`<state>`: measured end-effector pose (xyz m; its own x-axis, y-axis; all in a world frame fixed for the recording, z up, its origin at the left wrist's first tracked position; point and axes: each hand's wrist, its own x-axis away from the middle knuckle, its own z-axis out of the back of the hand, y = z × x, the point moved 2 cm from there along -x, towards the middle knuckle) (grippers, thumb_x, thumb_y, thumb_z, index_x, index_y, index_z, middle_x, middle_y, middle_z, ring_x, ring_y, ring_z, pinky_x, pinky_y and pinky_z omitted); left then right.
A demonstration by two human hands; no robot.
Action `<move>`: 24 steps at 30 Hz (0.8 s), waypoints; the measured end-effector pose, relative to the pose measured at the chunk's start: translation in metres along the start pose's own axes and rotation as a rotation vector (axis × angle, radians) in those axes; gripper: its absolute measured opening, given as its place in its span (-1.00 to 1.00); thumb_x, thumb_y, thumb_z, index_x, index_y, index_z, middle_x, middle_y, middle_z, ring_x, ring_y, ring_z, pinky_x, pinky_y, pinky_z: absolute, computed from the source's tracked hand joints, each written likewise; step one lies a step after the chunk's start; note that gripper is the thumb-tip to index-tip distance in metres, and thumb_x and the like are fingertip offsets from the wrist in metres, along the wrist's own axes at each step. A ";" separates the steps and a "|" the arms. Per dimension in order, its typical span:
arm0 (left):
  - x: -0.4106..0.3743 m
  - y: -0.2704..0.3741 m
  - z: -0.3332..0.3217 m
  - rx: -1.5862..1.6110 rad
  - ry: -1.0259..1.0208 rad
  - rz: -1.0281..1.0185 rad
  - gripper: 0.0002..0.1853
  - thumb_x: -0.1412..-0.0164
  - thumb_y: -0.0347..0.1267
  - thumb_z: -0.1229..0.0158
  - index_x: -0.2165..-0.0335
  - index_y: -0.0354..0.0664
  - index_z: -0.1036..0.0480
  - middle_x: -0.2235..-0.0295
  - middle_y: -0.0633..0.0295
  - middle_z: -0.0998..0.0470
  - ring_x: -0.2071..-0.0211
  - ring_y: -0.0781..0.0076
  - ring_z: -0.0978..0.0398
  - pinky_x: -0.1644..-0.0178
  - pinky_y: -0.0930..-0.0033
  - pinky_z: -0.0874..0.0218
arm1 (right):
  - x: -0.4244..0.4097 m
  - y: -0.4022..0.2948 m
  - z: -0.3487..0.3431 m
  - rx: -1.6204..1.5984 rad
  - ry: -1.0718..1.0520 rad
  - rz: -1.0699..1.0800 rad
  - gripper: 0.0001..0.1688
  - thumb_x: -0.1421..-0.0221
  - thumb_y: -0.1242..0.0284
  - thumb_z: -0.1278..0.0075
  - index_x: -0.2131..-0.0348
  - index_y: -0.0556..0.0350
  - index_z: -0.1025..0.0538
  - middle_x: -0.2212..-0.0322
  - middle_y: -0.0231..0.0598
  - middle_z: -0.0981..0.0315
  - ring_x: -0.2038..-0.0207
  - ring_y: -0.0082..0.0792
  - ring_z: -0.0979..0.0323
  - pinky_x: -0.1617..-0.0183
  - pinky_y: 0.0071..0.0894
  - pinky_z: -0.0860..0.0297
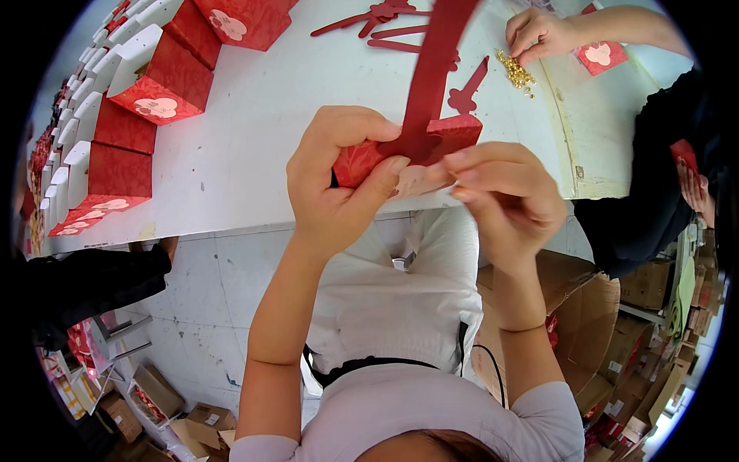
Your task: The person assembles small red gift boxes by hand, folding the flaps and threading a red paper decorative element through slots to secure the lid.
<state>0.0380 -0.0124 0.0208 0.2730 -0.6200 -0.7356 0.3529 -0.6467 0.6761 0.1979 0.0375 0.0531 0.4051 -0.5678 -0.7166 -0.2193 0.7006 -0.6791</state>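
My left hand (329,179) grips a small red patterned cardboard box (361,164) above the table's front edge. Its thumb and fingers also press a dark red strap (433,69) with a flower-shaped end against the box; the strap stands up and away from me. On the box's near side a pale pink label (414,180) is partly covered by my fingers. Beside the box's right end, my right hand (511,196) pinches a tiny light-coloured piece (455,180) between thumb and fingers, too blurred to name exactly.
Loose red straps (470,86) lie on the white table (248,133). Another person's hand (540,36) touches a pile of small gold fasteners (515,70). Red boxes with white flaps (159,86) stand in rows at left. A large cardboard carton (583,323) sits low at right.
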 end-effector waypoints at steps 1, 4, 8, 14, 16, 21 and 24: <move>0.000 0.000 0.000 0.018 0.001 0.019 -0.70 0.16 -0.71 -0.14 0.35 -0.27 -0.40 0.33 0.15 -0.42 0.37 0.48 -0.41 0.36 0.52 -0.25 | 0.000 0.002 -0.004 0.071 -0.005 0.040 -0.79 0.24 0.73 -0.10 0.46 0.22 -0.53 0.46 -0.19 -0.47 0.42 -0.37 -0.44 0.42 -0.54 -0.36; -0.002 0.001 -0.001 0.011 -0.009 -0.022 -0.72 0.15 -0.70 -0.14 0.36 -0.27 -0.41 0.33 0.14 -0.43 0.39 0.47 -0.41 0.40 0.53 -0.25 | 0.002 0.007 -0.010 0.268 -0.035 0.142 -0.75 0.28 0.71 -0.11 0.46 0.13 -0.55 0.46 -0.27 -0.40 0.51 -0.47 -0.36 0.53 -0.57 -0.29; -0.002 -0.004 -0.002 0.024 -0.014 -0.051 -0.75 0.13 -0.69 -0.16 0.38 -0.25 -0.42 0.33 0.13 -0.43 0.40 0.45 -0.41 0.41 0.53 -0.25 | 0.005 0.011 -0.016 0.413 -0.046 0.133 -0.74 0.31 0.68 -0.10 0.44 0.20 -0.51 0.46 -0.23 -0.41 0.52 -0.42 -0.37 0.52 -0.56 -0.31; -0.001 -0.007 -0.002 0.011 -0.010 -0.078 -0.78 0.11 -0.66 -0.18 0.40 -0.25 -0.43 0.32 0.13 -0.42 0.44 0.48 -0.42 0.47 0.55 -0.25 | 0.007 0.009 -0.017 0.335 -0.066 0.007 -0.71 0.32 0.65 -0.11 0.42 0.26 -0.49 0.44 -0.20 -0.43 0.51 -0.38 -0.40 0.48 -0.56 -0.34; -0.001 -0.005 -0.002 0.037 -0.011 -0.044 -0.79 0.10 -0.65 -0.18 0.40 -0.24 -0.43 0.32 0.14 -0.42 0.44 0.48 -0.42 0.47 0.55 -0.26 | 0.007 0.007 -0.017 0.348 -0.042 -0.015 -0.72 0.32 0.64 -0.10 0.42 0.26 -0.49 0.45 -0.20 -0.43 0.50 -0.39 -0.40 0.47 -0.58 -0.34; 0.000 -0.001 -0.002 0.053 -0.008 0.001 -0.81 0.08 -0.64 -0.18 0.40 -0.24 -0.44 0.32 0.14 -0.42 0.43 0.48 -0.42 0.44 0.55 -0.26 | 0.006 0.007 -0.018 0.332 -0.032 -0.054 -0.77 0.24 0.66 -0.09 0.42 0.27 -0.50 0.45 -0.21 -0.43 0.48 -0.44 -0.41 0.47 -0.64 -0.33; -0.002 -0.003 -0.002 0.033 -0.009 -0.058 -0.82 0.08 -0.64 -0.18 0.41 -0.24 -0.45 0.32 0.15 -0.41 0.44 0.49 -0.43 0.44 0.55 -0.27 | 0.005 0.005 -0.018 0.320 -0.042 -0.090 -0.85 0.12 0.71 -0.10 0.41 0.30 -0.51 0.41 -0.23 -0.43 0.43 -0.52 -0.42 0.49 -0.73 -0.32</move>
<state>0.0378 -0.0080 0.0202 0.2446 -0.5848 -0.7734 0.3386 -0.6959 0.6333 0.1825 0.0305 0.0436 0.4478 -0.6198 -0.6445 0.1065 0.7526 -0.6498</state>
